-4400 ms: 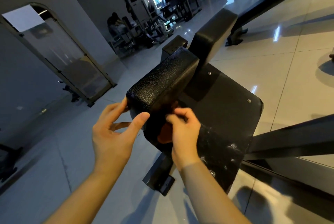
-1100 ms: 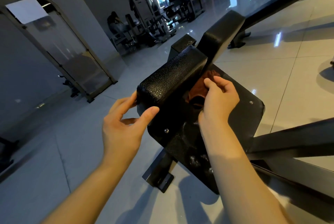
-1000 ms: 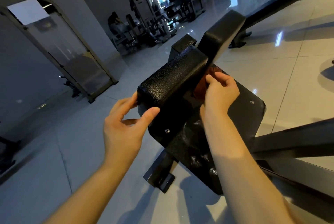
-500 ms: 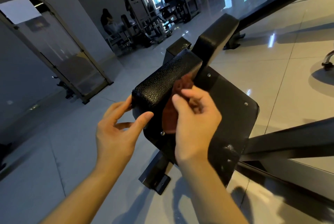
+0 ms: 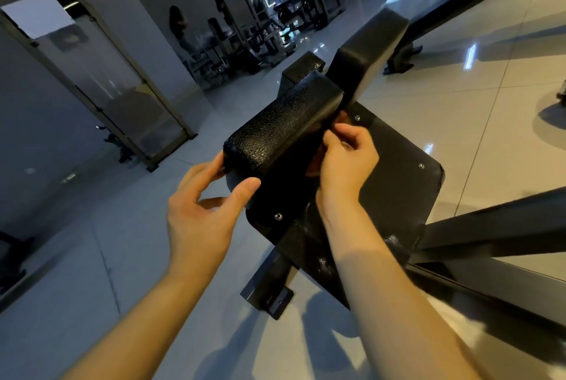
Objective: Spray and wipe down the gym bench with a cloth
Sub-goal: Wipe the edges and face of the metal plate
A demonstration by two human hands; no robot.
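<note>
Pinching the brown cloth (image 5: pixel 313 162), mostly hidden, against the right flank of the textured bench pad (image 5: pixel 284 122), the right hand (image 5: pixel 346 165) sits toward its far end, the pad's long axis running away up-right, while the left hand (image 5: pixel 202 211) clasps the near end with curled fingers.

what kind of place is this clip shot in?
Most likely a gym: a black padded bench gripped by the left hand, weight machines at the back, and a glossy tiled floor. The right hand pinches a cloth against it.
</note>
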